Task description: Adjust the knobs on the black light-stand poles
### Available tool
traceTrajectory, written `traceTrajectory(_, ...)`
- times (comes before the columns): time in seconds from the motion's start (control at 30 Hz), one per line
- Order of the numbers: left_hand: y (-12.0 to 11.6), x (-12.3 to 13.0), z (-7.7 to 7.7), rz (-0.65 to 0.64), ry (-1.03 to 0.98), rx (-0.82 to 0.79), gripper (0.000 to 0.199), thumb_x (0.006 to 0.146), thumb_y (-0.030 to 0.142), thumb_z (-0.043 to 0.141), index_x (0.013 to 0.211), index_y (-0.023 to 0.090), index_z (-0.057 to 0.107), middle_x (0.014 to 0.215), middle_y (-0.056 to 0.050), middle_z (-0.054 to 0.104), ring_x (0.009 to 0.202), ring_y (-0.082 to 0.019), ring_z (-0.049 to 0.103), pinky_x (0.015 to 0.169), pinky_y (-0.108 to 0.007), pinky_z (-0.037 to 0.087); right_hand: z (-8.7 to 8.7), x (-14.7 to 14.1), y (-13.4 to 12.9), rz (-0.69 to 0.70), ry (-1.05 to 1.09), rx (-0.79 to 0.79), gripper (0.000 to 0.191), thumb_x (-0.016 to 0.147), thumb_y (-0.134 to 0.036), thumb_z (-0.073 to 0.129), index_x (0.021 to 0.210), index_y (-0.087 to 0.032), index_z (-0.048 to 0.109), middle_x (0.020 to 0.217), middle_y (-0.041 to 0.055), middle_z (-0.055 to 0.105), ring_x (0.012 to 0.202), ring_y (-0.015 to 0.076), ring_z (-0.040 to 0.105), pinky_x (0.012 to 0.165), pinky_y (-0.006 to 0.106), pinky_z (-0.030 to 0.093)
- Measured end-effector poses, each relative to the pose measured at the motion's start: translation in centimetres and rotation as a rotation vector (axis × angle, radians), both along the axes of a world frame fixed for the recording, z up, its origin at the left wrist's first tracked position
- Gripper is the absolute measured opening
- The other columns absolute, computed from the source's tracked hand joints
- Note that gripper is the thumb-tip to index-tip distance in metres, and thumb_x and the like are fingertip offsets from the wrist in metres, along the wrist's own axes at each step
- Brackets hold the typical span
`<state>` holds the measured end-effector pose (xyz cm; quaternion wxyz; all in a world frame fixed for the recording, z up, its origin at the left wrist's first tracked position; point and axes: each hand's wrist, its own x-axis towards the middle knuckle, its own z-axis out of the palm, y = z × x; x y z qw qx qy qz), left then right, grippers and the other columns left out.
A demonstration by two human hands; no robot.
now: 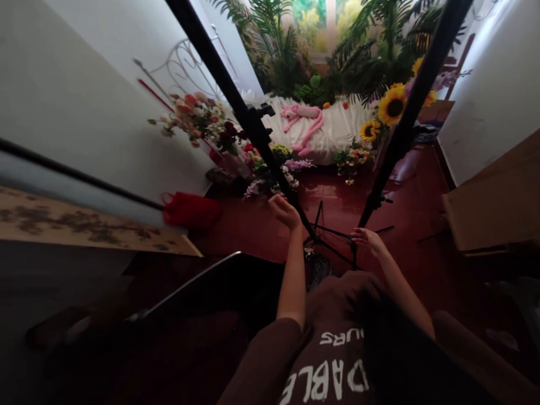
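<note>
My left hand (284,211) is beside the lower part of a black stand pole (247,115), its fingers loosely bent and nothing visible in them. Whether it touches the pole I cannot tell. My right hand (369,238) is just below a second black pole (399,146), with its fingers stretched out and no object in them. Both poles lean outward toward the top of the view. A clamp (265,121) sticks out from the left pole, and a knob (383,199) sits low on the right one. Thin black stand legs (333,229) spread over the floor between my hands.
Ahead, a pink plush toy (304,115) lies on white cloth (337,126), among flowers (198,115), sunflowers (392,105) and palm leaves (274,39). A red bag (190,210) lies on the left. A dark panel (236,281) is near my left arm; a brown board (493,199) stands right.
</note>
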<state>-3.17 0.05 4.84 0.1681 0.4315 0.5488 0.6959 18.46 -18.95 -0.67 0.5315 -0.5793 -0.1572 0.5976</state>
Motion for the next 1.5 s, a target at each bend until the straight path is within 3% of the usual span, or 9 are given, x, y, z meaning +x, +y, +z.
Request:
traceTrajectory(0.13, 3.9, -2.1, 2.0, -0.238, -0.012, 0.034, 0.045, 0.092, 0.06, 0.041, 0.098, 0.017, 0.054, 0.095, -0.007, 0.061, 0.088, -0.013, 0.058, 0.08, -0.024, 0.048, 1.1, -1.3, 2.1, 0.113, 0.019, 0.058, 0.02, 0.086, -0.025, 0.051, 0.09, -0.023, 0.07, 0.089, 0.0052, 0.077, 0.075, 0.0167, 0.073, 0.076, 0.031, 0.057)
traceTrajectory(0.33, 6.1, -1.7, 1.7, -0.63, -0.122, -0.051, 0.059, 0.083, 0.075, 0.038, 0.087, 0.019, 0.058, 0.07, -0.002, 0.059, 0.058, -0.009, 0.054, 0.055, -0.022, 0.046, 3.5, -6.3, 7.1, 0.29, 0.056, 0.049, 0.025, 0.092, -0.021, 0.045, 0.086, -0.02, 0.069, 0.081, 0.0056, 0.076, 0.068, 0.0145, 0.071, 0.068, 0.026, 0.056)
traceTrajectory(0.67, 7.3, -2.4, 0.8, -0.653, -0.088, -0.056, 0.064, 0.076, 0.081, 0.04, 0.08, 0.019, 0.056, 0.069, -0.002, 0.059, 0.06, -0.01, 0.055, 0.059, -0.023, 0.046, 9.6, -13.0, 16.7, 0.431, 0.345, -0.002, 0.049, 0.099, -0.055, 0.031, 0.089, -0.018, 0.062, 0.068, 0.0029, 0.071, 0.053, 0.0107, 0.063, 0.049, 0.02, 0.051)
traceTrajectory(0.87, 7.7, -2.6, 0.2, -0.643, -0.06, -0.067, 0.064, 0.078, 0.08, 0.038, 0.081, 0.019, 0.055, 0.071, -0.002, 0.058, 0.061, -0.01, 0.054, 0.063, -0.025, 0.045, 9.8, -13.6, 19.2, 0.354, 0.421, -0.042, 0.03, 0.095, -0.039, 0.051, 0.076, -0.017, 0.057, 0.059, -0.0004, 0.065, 0.038, 0.0041, 0.047, 0.039, 0.013, 0.042)
traceTrajectory(0.97, 7.8, -2.6, 0.0, -0.616, -0.033, -0.052, 0.064, 0.078, 0.081, 0.037, 0.081, 0.019, 0.055, 0.07, -0.002, 0.058, 0.06, -0.011, 0.054, 0.062, -0.025, 0.045, 9.4, -13.9, 19.1, 0.294, 0.155, 0.088, 0.023, 0.085, -0.037, 0.064, 0.073, -0.019, 0.055, 0.062, -0.0007, 0.064, 0.046, 0.0066, 0.054, 0.047, 0.016, 0.048)
traceTrajectory(1.13, 7.4, -2.6, -0.2, -0.619, 0.007, -0.028, 0.059, 0.084, 0.074, 0.037, 0.086, 0.019, 0.056, 0.073, -0.003, 0.061, 0.061, -0.011, 0.056, 0.064, -0.026, 0.046, 9.6, -12.9, 18.0, 0.294, -0.912, 0.521, 0.014, 0.075, -0.029, 0.069, 0.078, -0.023, 0.057, 0.084, 0.0029, 0.066, 0.087, 0.0195, 0.063, 0.074, 0.029, 0.054)
traceTrajectory(1.2, 7.4, -2.7, -0.5, -0.603, 0.024, -0.032, 0.057, 0.085, 0.073, 0.036, 0.087, 0.019, 0.057, 0.074, -0.003, 0.062, 0.063, -0.012, 0.057, 0.065, -0.026, 0.047, 10.2, -12.3, 18.0, 0.339, -1.151, 0.618, 0.014, 0.075, -0.027, 0.067, 0.085, -0.022, 0.059, 0.092, 0.0052, 0.066, 0.094, 0.022, 0.062, 0.081, 0.033, 0.053)
traceTrajectory(1.37, 7.8, -2.7, -1.0, -0.562, 0.043, -0.068, 0.05, 0.087, 0.068, 0.041, 0.09, 0.021, 0.06, 0.083, -0.006, 0.066, 0.079, -0.017, 0.065, 0.076, -0.031, 0.051, 14.8, -12.5, 20.6, 0.216, -1.172, 1.003, 0.059, 0.083, -0.039, 0.064, 0.135, -0.023, 0.043, 0.127, 0.0107, 0.056, 0.112, 0.0234, 0.057, 0.096, 0.042, 0.051)
traceTrajectory(1.5, 7.6, -2.7, -0.3, -0.519, 0.022, -0.074, 0.045, 0.088, 0.063, 0.046, 0.095, 0.021, 0.061, 0.095, -0.01, 0.068, 0.1, -0.02, 0.065, 0.087, -0.033, 0.051, 19.8, -15.1, 24.2, 0.221, -1.213, 1.201, 0.074, 0.092, -0.047, 0.052, 0.152, -0.024, 0.017, 0.151, 0.0122, 0.033, 0.14, 0.0295, 0.033, 0.112, 0.054, 0.035)
